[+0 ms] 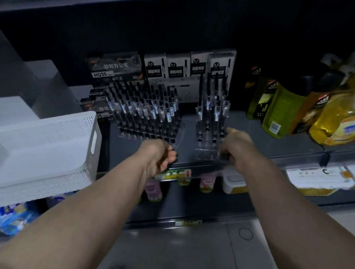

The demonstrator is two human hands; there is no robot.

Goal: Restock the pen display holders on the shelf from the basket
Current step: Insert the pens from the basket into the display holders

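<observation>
Two clear pen display holders stand on the dark shelf (188,119). The left holder (148,117) is packed with black-capped pens. The right holder (204,153) has pens only in its rear rows, and its front rows are bare. My left hand (159,154) hovers at the shelf's front edge between the holders, fingers curled round what look like dark pen ends. My right hand (235,146) grips the right holder's right side. The white perforated basket (99,135) sits at the left, tilted towards me.
Boxed pens (176,66) line the shelf's back behind the holders. Green and amber bottles (280,104) and yellow liquid bottles (342,124) crowd the right. Small pink bottles (207,181) stand on the shelf below. Blue packs (10,216) lie under the basket.
</observation>
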